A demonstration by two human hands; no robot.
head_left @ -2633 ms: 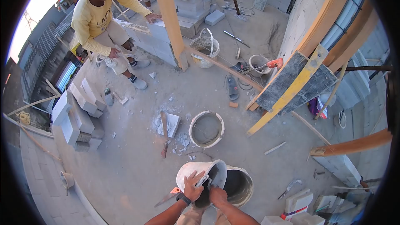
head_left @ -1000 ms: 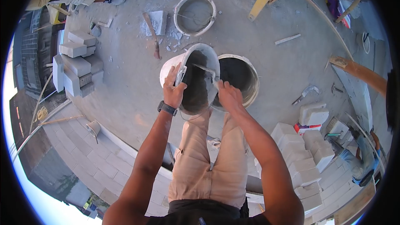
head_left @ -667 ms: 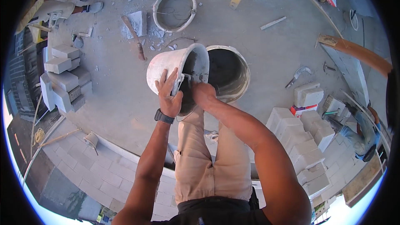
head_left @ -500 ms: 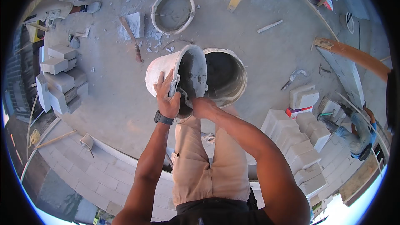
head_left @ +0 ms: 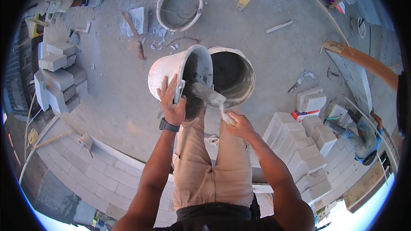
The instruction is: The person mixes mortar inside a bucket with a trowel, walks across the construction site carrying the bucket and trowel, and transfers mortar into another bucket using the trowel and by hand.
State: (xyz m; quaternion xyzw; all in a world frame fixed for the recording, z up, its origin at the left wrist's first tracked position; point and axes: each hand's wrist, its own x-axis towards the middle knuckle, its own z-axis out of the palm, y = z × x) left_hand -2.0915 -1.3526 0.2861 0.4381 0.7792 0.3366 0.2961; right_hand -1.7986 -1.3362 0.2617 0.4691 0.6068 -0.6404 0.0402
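A white bucket (head_left: 165,73) is tipped on its side, its mouth towards the right and grey residue coating its inside. My left hand (head_left: 172,107) grips its rim, fingers spread along the outer wall. In my right hand (head_left: 240,125) is the handle of a trowel (head_left: 209,96); the grey-smeared blade lies across the mouth of the tipped bucket. Just right of it stands a second bucket (head_left: 251,75), upright, with dark grey contents or coating inside. The tipped bucket overlaps this one's left rim.
A round tub (head_left: 200,12) of grey mix stands ahead. A hatchet-like tool (head_left: 136,38) lies by a broken block. Pale blocks are stacked at left (head_left: 60,81) and right (head_left: 295,139). One person's legs (head_left: 70,3) show upper left; another person (head_left: 367,139) is at far right.
My right hand has drawn out of the tipped bucket's mouth to the right, bringing the trowel into view. My left hand keeps its hold on the bucket, which has barely moved.
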